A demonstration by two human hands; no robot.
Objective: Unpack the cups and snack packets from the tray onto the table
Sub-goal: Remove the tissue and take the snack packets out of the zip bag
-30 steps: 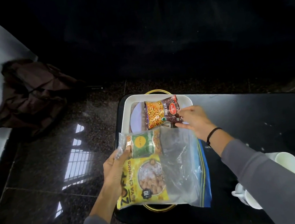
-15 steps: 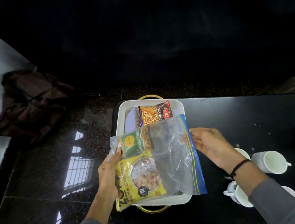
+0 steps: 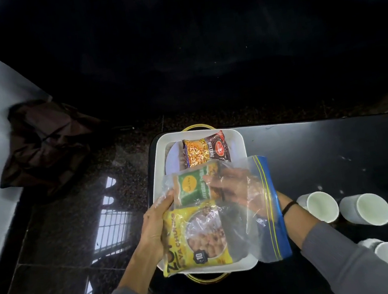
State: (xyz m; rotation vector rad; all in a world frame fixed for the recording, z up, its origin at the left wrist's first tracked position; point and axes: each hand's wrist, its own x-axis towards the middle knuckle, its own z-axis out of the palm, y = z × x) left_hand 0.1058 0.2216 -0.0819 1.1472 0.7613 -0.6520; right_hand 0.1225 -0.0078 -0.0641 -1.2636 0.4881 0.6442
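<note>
The left hand [image 3: 154, 227] is gripping the left edge of a clear zip bag [image 3: 245, 214] over the white tray [image 3: 158, 174], with a yellow packet [image 3: 196, 243] and green packet [image 3: 190, 188] inside. The right hand [image 3: 233, 188] is reaching inside the bag, fingers touching the green packet; their grip is unclear. A mixture packet [image 3: 204, 150] is lying in the tray. 3 white cups [image 3: 321, 206] are sitting on the table [image 3: 324, 143] at right.

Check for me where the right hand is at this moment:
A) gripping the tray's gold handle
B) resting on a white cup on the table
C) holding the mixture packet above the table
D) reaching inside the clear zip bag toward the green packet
D: the right hand shows through the plastic of the clear zip bag, fingers at the green packet, while the left hand holds the bag over the tray.
</note>
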